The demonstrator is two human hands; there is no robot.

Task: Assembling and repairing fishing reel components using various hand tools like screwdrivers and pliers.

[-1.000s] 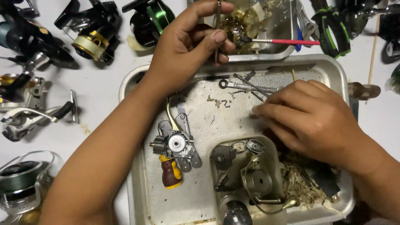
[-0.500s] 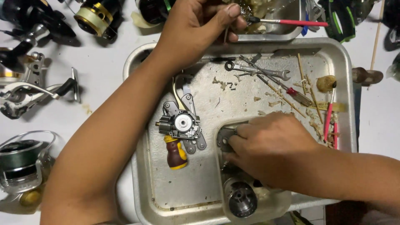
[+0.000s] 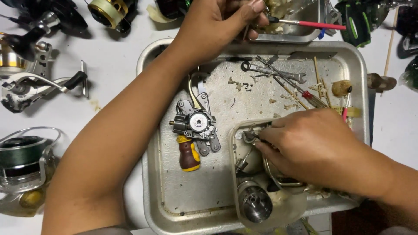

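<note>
My left hand (image 3: 217, 26) is at the top edge of the metal tray (image 3: 150, 143), fingers pinched on a thin dark metal piece, beside a smaller tray (image 3: 300, 35) where a red-handled brush (image 3: 315, 25) lies. My right hand (image 3: 313, 146) reaches into a clear plastic tub (image 3: 237, 174) set in the big tray. Its fingertips pinch a small silver reel part (image 3: 249, 136). A silver spool (image 3: 254, 204) sits in the tub below. An opened fishing reel body (image 3: 194, 124) with a brown and yellow knob (image 3: 189, 156) lies between my arms.
A wrench (image 3: 278, 72), a red-handled screwdriver (image 3: 305, 93), thin sticks and a brown knob (image 3: 341, 88) lie at the tray's back. Several fishing reels stand on the white table at the left (image 3: 26, 159) and along the top (image 3: 109, 11); dark reels sit top right (image 3: 363, 21).
My right hand moved from the tray's back right down into the plastic tub and closed on a small part. The view shifted; my left hand stayed at the small tray.
</note>
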